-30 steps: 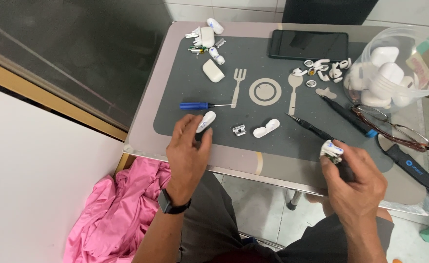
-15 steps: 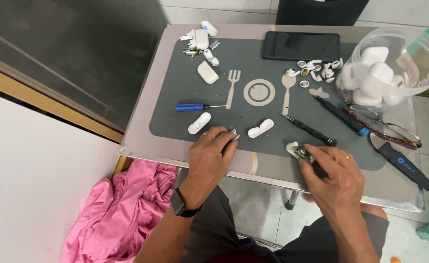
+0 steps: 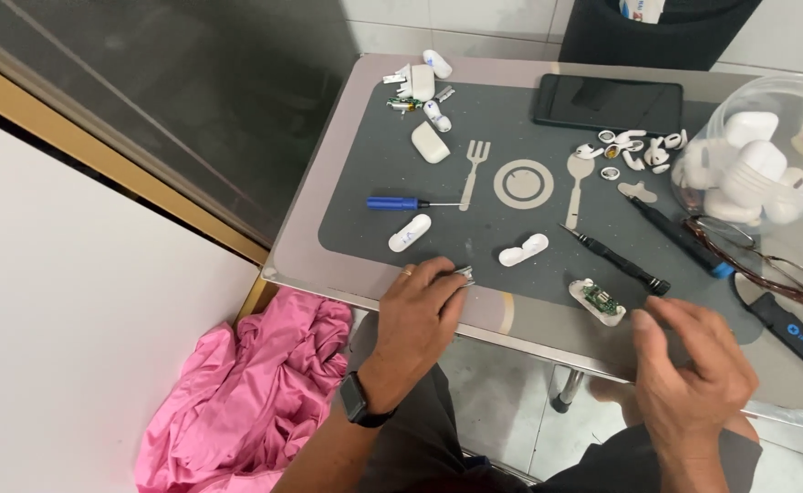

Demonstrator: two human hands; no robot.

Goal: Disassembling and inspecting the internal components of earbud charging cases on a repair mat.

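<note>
My left hand, with a dark watch on its wrist, rests at the near edge of the grey mat. Its fingertips pinch a small metal part. My right hand hovers over the table's front right edge, fingers apart and holding nothing. Just left of its thumb lies a white earbud-case half showing a green circuit board. A black screwdriver lies diagonally behind that piece. Two white oblong shell pieces and a blue-handled screwdriver lie on the mat.
A black phone, small white earbud parts and a clear tub of white cases stand at the back right. Glasses and dark tools lie on the right. More white parts sit at the back left. A pink cloth lies on the floor.
My left hand left the white shell piece, moved right and closed on the small metal part. My right hand set down the circuit-board case half and drew back, open.
</note>
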